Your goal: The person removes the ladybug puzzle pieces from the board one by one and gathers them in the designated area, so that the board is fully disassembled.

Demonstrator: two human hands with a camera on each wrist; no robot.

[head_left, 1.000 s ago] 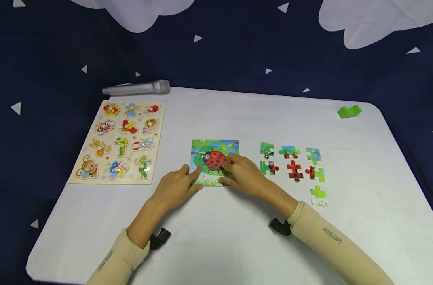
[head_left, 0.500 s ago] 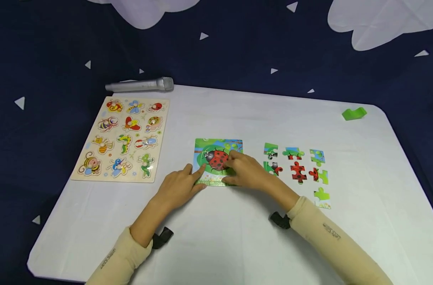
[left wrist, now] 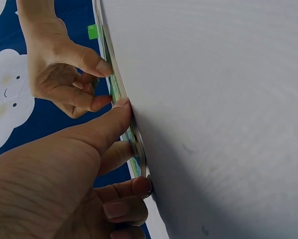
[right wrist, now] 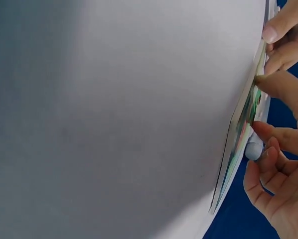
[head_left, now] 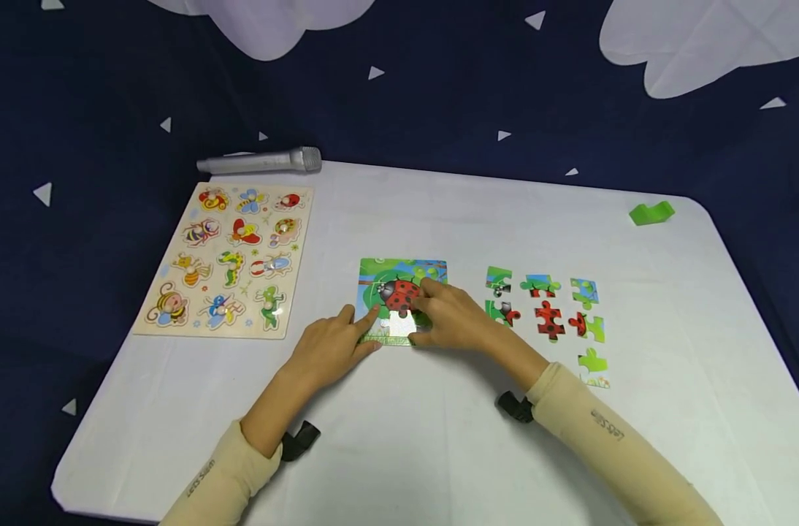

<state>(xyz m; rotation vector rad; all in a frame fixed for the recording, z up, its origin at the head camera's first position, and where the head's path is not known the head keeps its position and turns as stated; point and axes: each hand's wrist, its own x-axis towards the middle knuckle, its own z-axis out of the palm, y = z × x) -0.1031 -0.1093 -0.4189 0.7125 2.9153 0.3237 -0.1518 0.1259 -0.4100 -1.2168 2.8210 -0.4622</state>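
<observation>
A ladybug jigsaw puzzle in its flat board (head_left: 403,267) lies mid-table. My left hand (head_left: 326,345) steadies its left side, with the index finger straight on the picture and the thumb at the near edge. From the right, my right hand (head_left: 453,314) pinches at a puzzle piece (head_left: 402,326) at the bottom middle; that piece shows a bright white glare. In the right wrist view, the thumb (right wrist: 271,83) and index finger of this hand meet the board's top side. The right hand covers the board's right part. Several loose puzzle pieces (head_left: 549,321) lie in rows to the right.
A wooden insect peg puzzle (head_left: 223,261) lies at the left, and a silver microphone (head_left: 261,160) rests behind it at the table's back edge. A small green block (head_left: 651,212) sits at the back right corner. Dark patterned cloth hangs behind the white table (head_left: 399,438).
A bright white patch has appeared on the bottom middle of the ladybug picture, beside my right fingers. Both hands keep about the same place on the board; the head view has shifted slightly.
</observation>
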